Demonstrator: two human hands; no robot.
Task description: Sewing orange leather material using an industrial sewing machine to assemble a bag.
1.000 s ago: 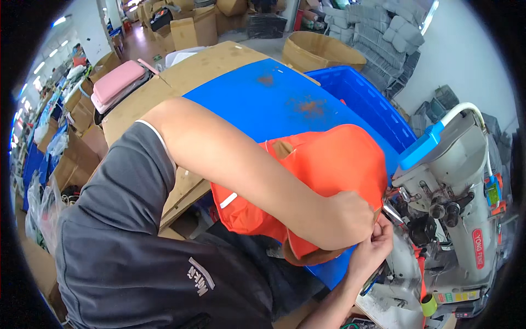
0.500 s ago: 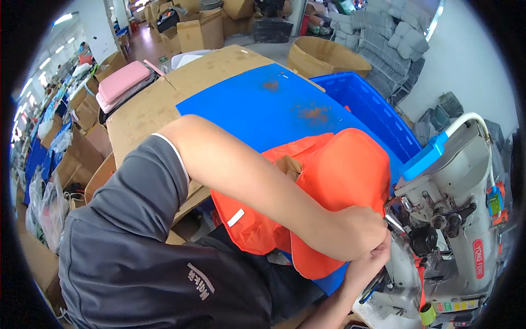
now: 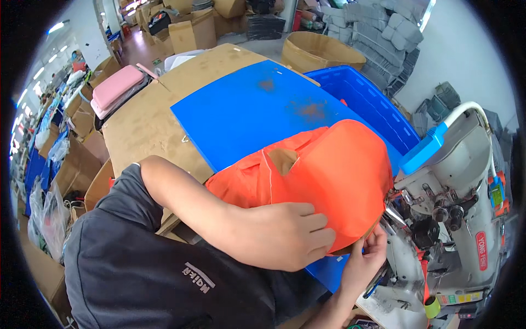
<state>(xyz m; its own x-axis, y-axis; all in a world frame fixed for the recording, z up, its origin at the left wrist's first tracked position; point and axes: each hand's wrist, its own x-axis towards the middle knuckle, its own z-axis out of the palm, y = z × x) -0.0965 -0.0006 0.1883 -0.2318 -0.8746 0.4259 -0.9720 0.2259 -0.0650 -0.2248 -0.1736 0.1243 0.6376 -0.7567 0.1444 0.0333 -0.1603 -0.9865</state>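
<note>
Cardboard covers the surface (image 3: 137, 131) ahead of me, with a blue sheet (image 3: 246, 109) laid over it and boxes stacked in the room beyond.

My left hand (image 3: 285, 236) lies flat on the orange cap (image 3: 334, 175), fingers together and curled over its lower edge, pressing the cloth down toward me. My right hand (image 3: 366, 257) sits just below and to the right of it, thumb and fingertips pinching the cap's rim from underneath, close against the sewing machine (image 3: 455, 219). The cap is draped between both hands, its crown bulging up above my left knuckles, the rim tucked toward the machine's working end. Past the cap, above and right of my left hand, is a blue crate (image 3: 378, 104); far off to the left lies a pink case (image 3: 115, 90).

The risk I judge greatest is my right fingertips: they are very near the needle area, which the cap hides from me, so a slip could bring them under it. If my left hand presses unevenly, the cloth could bunch or skew at the rim and the seam wander. The loose orange flap (image 3: 241, 175) by my left forearm could drag and pull the cap off line.
</note>
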